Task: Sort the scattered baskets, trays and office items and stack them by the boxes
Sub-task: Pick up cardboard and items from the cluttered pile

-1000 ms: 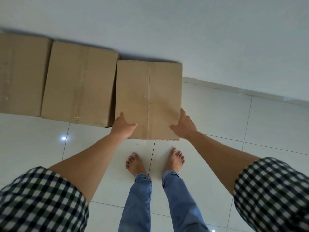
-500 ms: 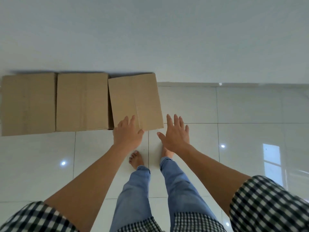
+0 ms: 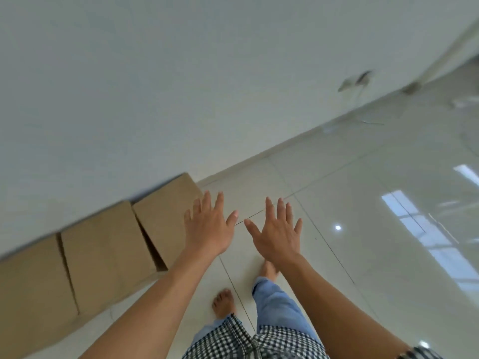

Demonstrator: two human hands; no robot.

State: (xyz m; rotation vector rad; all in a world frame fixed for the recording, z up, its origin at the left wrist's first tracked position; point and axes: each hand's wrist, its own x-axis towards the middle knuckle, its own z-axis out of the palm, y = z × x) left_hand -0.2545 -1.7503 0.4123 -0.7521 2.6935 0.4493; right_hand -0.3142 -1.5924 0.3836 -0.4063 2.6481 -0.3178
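Boxes (image 3: 103, 255) lie left of the left hand (image 3: 207, 231) and right hand (image 3: 277, 239), fingers (image 3: 219, 206) spread.

Beyond the fingers (image 3: 269, 211) a pale wall (image 3: 181, 86); under them glossy white floor tiles (image 3: 363, 182) — window reflections (image 3: 400, 206) off to their right.

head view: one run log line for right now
left hand open, empty | right hand open, empty | three boxes along wall

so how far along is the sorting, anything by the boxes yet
Done: three cardboard boxes stand in a row against the wall, nothing stacked beside them. In hand: nothing; the left hand and right hand are open and empty, fingers spread. Left: every basket, tray and office item; only blurred shapes along the wall show.
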